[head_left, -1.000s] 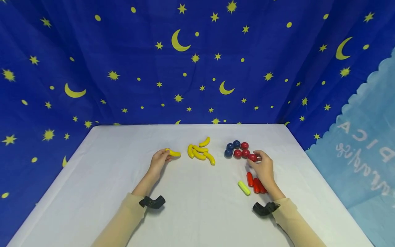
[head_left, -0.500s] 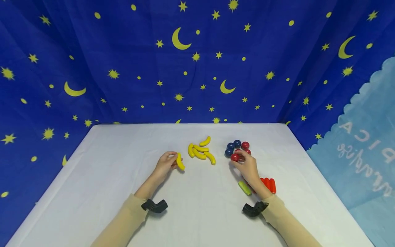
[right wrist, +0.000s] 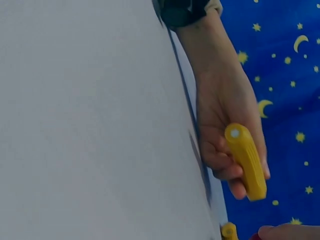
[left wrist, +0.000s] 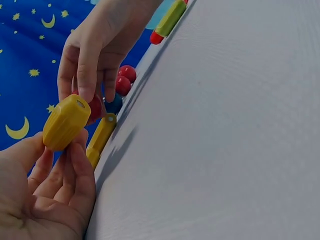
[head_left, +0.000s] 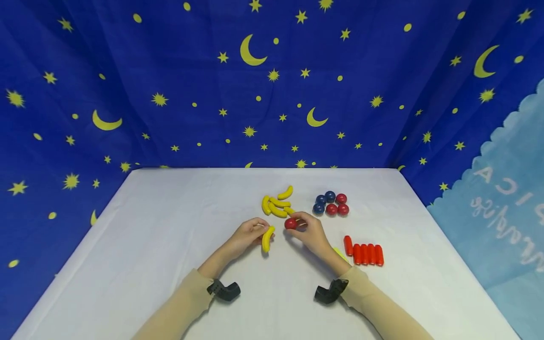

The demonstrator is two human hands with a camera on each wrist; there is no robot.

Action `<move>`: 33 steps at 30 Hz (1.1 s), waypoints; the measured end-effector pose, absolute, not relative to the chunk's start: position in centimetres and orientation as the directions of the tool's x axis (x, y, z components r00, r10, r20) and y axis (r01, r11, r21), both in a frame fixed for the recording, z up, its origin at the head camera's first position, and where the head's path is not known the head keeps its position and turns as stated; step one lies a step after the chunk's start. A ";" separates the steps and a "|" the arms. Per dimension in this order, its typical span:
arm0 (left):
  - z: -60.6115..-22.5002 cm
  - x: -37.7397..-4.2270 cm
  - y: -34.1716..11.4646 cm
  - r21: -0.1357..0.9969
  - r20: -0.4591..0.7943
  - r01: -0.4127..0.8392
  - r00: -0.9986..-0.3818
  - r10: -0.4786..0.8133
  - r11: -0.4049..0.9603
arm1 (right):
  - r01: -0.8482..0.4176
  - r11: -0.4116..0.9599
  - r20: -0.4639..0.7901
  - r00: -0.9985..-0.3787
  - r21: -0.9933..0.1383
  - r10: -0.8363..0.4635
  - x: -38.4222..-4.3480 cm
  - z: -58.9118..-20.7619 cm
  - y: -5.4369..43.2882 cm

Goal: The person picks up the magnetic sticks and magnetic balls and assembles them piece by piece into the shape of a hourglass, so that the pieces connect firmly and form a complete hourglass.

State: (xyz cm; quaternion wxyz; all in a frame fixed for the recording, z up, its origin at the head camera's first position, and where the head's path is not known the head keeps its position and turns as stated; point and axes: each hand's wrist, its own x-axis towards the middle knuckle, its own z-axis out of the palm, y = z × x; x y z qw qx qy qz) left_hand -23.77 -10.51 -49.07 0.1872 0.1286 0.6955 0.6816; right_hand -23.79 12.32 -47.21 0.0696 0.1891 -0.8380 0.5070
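My left hand [head_left: 246, 238] pinches a yellow toy banana [head_left: 267, 240] between thumb and fingers over the middle of the table. In the left wrist view this banana [left wrist: 65, 122] points one end at the camera. Close by on the right, my right hand [head_left: 312, 236] holds a glossy red ball [head_left: 290, 223] with thumb and fingertips. The two hands face each other, a small gap between ball and banana in the head view. Behind the right hand's fingers lies a partly covered banana [head_left: 288, 210]. From the right wrist, the left hand [right wrist: 225, 100] and its banana [right wrist: 247, 162] show.
Several more toy bananas [head_left: 277, 210] lie behind the hands. Dark blue balls [head_left: 318, 208] and red balls [head_left: 343, 209] cluster at the back right. Several red sticks [head_left: 364, 254] lie front right; a yellow-green stick [head_left: 340, 254] is mostly hidden by the right forearm.
My right hand has carried the red ball left, away from the other balls. My left hand has moved right and nearer, and its banana has swung from lying sideways to hanging down.
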 end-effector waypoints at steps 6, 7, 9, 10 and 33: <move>-49.0 -23.7 -10.4 0.997 -0.074 -0.051 -0.875 0.479 0.061 | -0.413 0.424 0.306 -0.904 -0.806 -0.298 -23.3 -47.3 11.7; -49.0 -23.6 -10.4 0.997 -0.075 -0.048 -0.872 0.484 0.067 | -0.423 0.416 0.314 -0.899 -0.805 -0.306 -23.3 -47.3 11.7; -49.0 -23.6 -10.5 0.996 -0.074 -0.043 -0.864 0.498 0.074 | -0.441 0.402 0.326 -0.888 -0.802 -0.323 -23.2 -47.3 11.5; -49.0 -23.6 -10.5 0.996 -0.076 -0.045 -0.860 0.504 0.074 | -0.452 0.395 0.332 -0.881 -0.800 -0.337 -23.1 -47.3 11.5; -46.7 -22.0 -10.0 0.946 0.051 0.184 -0.897 0.439 0.266 | -0.480 0.400 0.335 -0.862 -0.780 -0.381 -22.6 -48.7 10.8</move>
